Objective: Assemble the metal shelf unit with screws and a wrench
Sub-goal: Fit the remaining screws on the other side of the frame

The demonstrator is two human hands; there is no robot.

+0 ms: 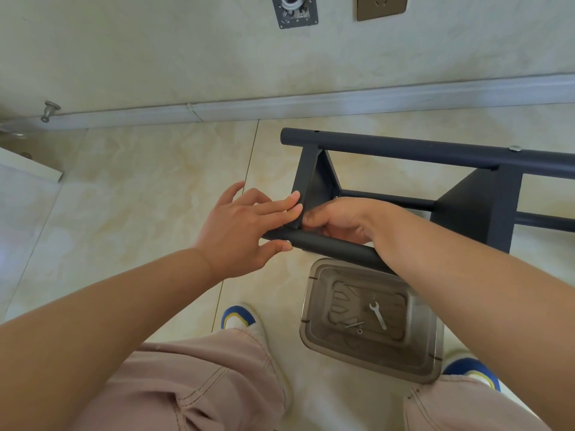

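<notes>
Head: hands (280, 225) on shelf frame (404, 150)

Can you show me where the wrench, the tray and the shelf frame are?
wrench (378, 315): head view, middle of its handle.
tray (431, 343): head view, its right inner wall.
shelf frame (404, 148): head view, the far dark tube.

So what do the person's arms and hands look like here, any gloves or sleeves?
Both are bare: no gloves, sleeves, watch or rings show on the left hand or right hand. The forearms are uncovered to the frame edge. Fingers have short, unpainted nails. Below are pink trousers.
</notes>
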